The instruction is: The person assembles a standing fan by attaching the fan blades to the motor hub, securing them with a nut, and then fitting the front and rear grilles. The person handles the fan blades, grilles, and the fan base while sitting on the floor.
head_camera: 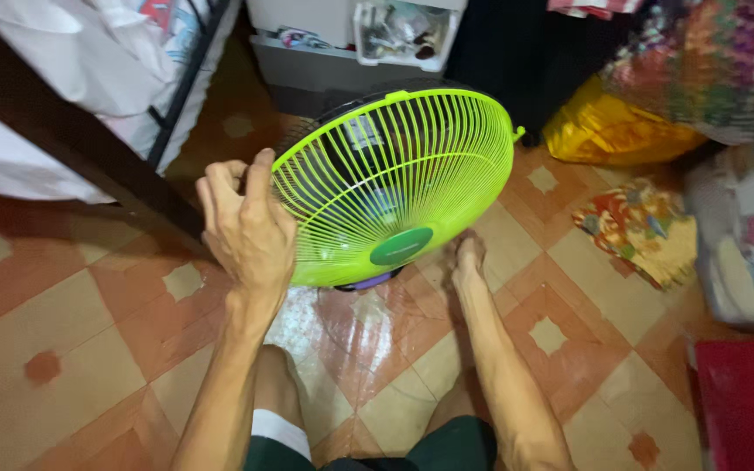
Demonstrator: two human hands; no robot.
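Nearest the lens, at the bottom edge of the frame, dark green shorts with a white hem [279, 429] are showing over a bent knee, and two bare forearms are rising from there toward the middle.

The left hand [250, 231], back turned to the camera, is curling its fingers over the left rim of a lime-green round wire fan guard [394, 174] and seems to be gripping it. The right hand [469, 257] is reaching to the guard's lower right rim. Its fingers are tucked under the wires, so I cannot tell whether it is clasping or only touching.

The guard is sitting tilted in the centre of the frame, low over the orange and cream tiled floor [71, 331], with a darker green round hub cap [401, 247] near its lower edge.

By my reading, the step in hand is working the front guard at its rim, with both hands placed on opposite sides. Any further move there would call for an even hold on both sides, so that the thin wires are not bending or catching.

Much is hard to make out. The blades and the black back grille are only glimmering through the wires, and a purple part [368, 281] is peeking out below with its shape unclear. A dark bed frame [71, 131] is crossing the upper left, a yellow plastic bag [604, 131] is lying at the upper right, and a red object [743, 401] is being cut off at the lower right.
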